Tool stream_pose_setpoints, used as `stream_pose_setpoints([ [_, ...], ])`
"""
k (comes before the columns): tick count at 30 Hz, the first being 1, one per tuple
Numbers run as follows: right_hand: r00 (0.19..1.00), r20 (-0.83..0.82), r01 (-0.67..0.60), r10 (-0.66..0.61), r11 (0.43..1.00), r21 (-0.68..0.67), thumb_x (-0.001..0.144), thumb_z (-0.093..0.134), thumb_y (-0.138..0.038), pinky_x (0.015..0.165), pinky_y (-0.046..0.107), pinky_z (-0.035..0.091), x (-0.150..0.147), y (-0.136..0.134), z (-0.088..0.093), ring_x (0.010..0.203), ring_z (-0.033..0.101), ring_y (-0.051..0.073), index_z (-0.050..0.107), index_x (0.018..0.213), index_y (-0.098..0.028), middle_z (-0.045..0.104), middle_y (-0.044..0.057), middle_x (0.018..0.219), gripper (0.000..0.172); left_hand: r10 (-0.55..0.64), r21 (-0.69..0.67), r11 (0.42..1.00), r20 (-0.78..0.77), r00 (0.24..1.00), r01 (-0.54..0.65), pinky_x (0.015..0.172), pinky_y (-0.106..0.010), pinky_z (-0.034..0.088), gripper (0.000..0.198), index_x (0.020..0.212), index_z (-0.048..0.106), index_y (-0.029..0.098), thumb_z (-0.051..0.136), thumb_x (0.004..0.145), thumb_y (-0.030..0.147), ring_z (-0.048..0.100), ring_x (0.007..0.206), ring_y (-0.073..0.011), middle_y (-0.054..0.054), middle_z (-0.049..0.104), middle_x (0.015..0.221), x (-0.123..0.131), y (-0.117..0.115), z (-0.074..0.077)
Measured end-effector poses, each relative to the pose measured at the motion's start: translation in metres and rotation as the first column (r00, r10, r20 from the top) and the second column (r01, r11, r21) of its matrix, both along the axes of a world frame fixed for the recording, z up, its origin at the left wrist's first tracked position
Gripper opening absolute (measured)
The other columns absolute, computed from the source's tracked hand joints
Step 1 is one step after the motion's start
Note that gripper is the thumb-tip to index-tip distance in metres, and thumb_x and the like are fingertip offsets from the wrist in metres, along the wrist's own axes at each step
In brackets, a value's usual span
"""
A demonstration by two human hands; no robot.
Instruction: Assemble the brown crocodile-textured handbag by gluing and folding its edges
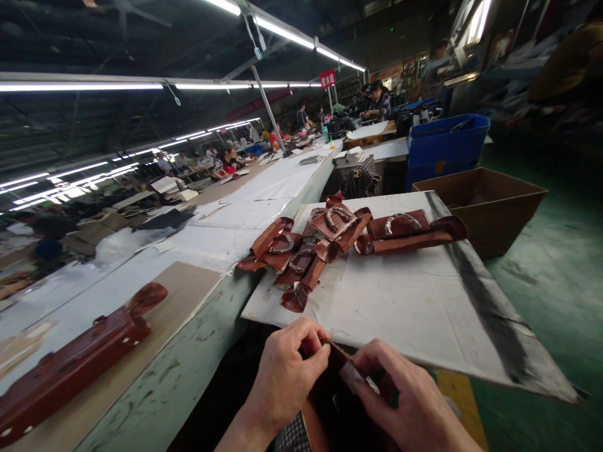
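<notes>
Low in the middle of the head view, my left hand [294, 370] pinches one end of a dark brown leather piece [336, 359] between thumb and fingers. My right hand [400, 389] grips the other side of the same piece, near a small greyish flap. The lower part of the piece is lost in shadow below the hands. Beyond them, several reddish-brown bag pieces with wrapped handles [334, 223] lie heaped on a white board. Another brown bag piece [70, 364] rests on the long table at the left.
The white board [400, 301] juts out in front. A long table [254, 201] runs away on the left. A cardboard box [490, 213] and blue crates [445, 147] stand at the right. People sit farther back.
</notes>
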State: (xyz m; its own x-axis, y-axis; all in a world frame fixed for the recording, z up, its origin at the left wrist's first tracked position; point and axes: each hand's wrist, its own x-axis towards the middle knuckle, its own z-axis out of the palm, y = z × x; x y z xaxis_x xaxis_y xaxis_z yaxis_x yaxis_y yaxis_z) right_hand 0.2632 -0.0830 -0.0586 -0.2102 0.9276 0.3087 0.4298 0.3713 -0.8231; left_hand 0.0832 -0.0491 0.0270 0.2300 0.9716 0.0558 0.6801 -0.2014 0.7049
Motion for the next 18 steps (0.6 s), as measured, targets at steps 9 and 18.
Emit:
stream_pose_setpoints([
  [9,0.999,-0.035,-0.003,0.002,0.999,-0.042,0.088,0.050,-0.026,0.054,0.021,0.047,0.000,-0.003,0.000,0.060,0.060,0.011,0.056,0.086,-0.024,0.066,-0.004,0.078,0.007,0.135,-0.380,0.925,0.315,0.939,-0.006,0.063,-0.023,0.049,0.027,0.078,0.044,0.021,0.068,0.070,0.011,0.061,0.065,-0.0122,0.003,0.068,0.077,-0.005,0.014,0.003],
  [18,0.998,-0.061,0.002,-0.004,0.999,-0.034,0.087,0.053,-0.023,0.050,0.020,0.049,0.001,-0.002,0.000,0.056,0.062,0.011,0.056,0.090,-0.025,0.068,-0.003,0.076,0.004,0.085,-0.433,0.900,0.294,0.952,0.054,0.085,-0.029,0.049,0.028,0.107,0.060,0.018,0.069,0.081,0.026,0.060,0.101,-0.0196,-0.006,0.064,0.107,-0.029,-0.003,0.006],
])
